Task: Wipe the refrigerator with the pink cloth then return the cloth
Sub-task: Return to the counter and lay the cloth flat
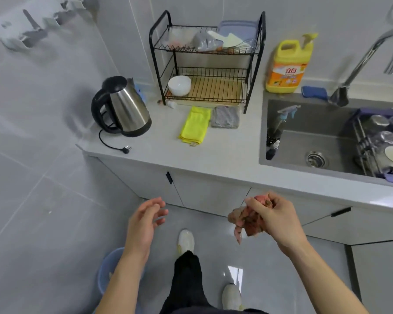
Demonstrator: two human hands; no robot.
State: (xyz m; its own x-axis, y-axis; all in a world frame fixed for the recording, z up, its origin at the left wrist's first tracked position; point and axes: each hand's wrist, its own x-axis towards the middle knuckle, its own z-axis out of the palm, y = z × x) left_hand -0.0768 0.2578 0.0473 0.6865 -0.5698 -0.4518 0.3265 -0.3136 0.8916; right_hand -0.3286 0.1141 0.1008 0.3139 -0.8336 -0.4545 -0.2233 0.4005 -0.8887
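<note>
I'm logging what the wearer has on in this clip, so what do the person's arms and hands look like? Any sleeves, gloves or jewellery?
Both hands are bare: no glove on the left hand or the right hand, and no rings show. The left forearm and right forearm are uncovered down to the frame's bottom edge, with no sleeve, watch or wristband in view.

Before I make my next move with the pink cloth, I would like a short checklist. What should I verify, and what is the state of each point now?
1. Crumpled pink cloth gripped by the right hand: ok.
2. Left hand free, fingers relaxed: ok.
3. Refrigerator in view: not ok, none visible.
4. Bare white countertop in front of the folded yellow cloth and grey cloth, for the return: ok.
5. Pink cloth clean: cannot tell; the dark specks may be pattern.
</note>
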